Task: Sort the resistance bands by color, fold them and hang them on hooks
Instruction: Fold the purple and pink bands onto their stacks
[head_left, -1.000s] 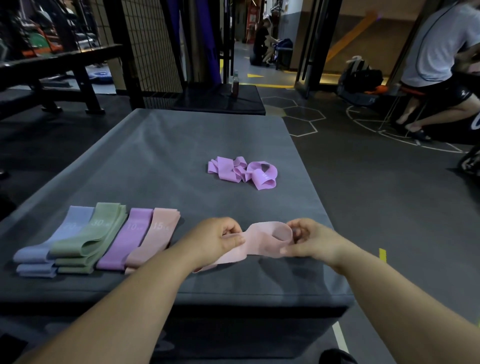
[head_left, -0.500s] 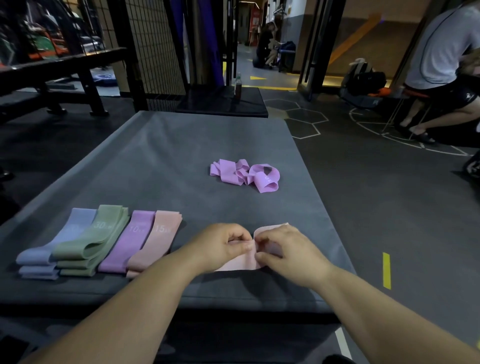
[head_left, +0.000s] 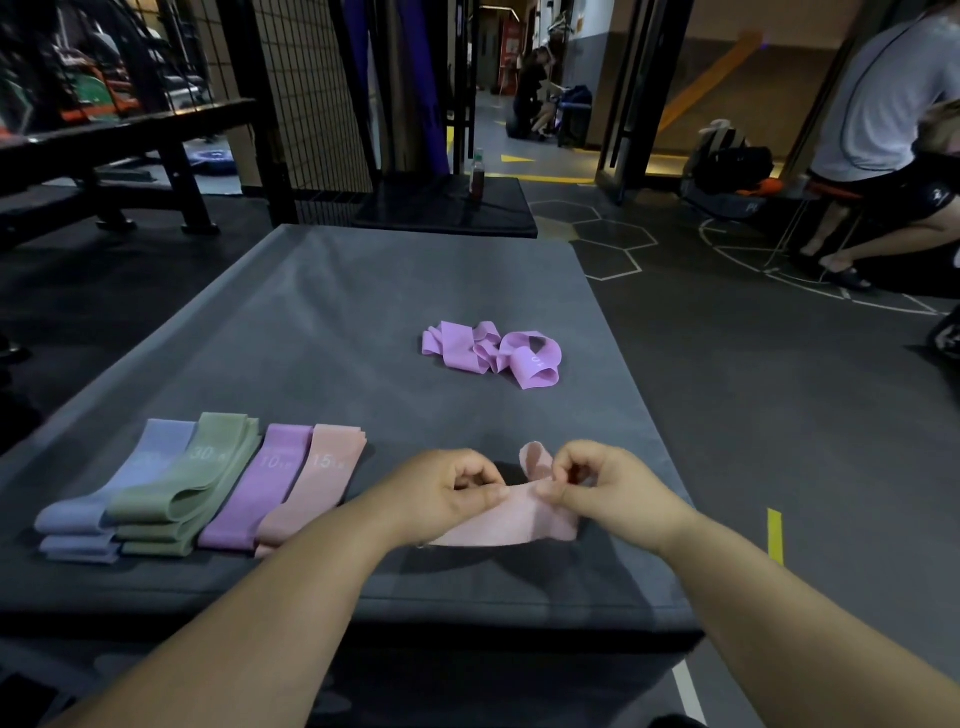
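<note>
A pale pink resistance band (head_left: 511, 522) lies near the front edge of the grey padded platform (head_left: 363, 312). My left hand (head_left: 441, 491) pinches its upper edge on the left, and my right hand (head_left: 610, 488) pinches it on the right, where a loop of the band sticks up. To the left lie four sorted piles side by side: blue-grey bands (head_left: 111, 499), green bands (head_left: 192, 483), a purple band (head_left: 260, 488) and a peach-pink band (head_left: 317, 478). A loose heap of purple bands (head_left: 493, 353) sits further back on the platform.
A metal grid fence (head_left: 306, 104) and a dark bench (head_left: 119, 140) stand behind left. A bottle (head_left: 477, 174) stands on a black box beyond the platform. A person sits at the right (head_left: 883, 130); another crouches far back. Floor lies to the right.
A second ago the pink band was stretched open between my hands. They came together over it, and now both pinch its top edge with one end looped up.
</note>
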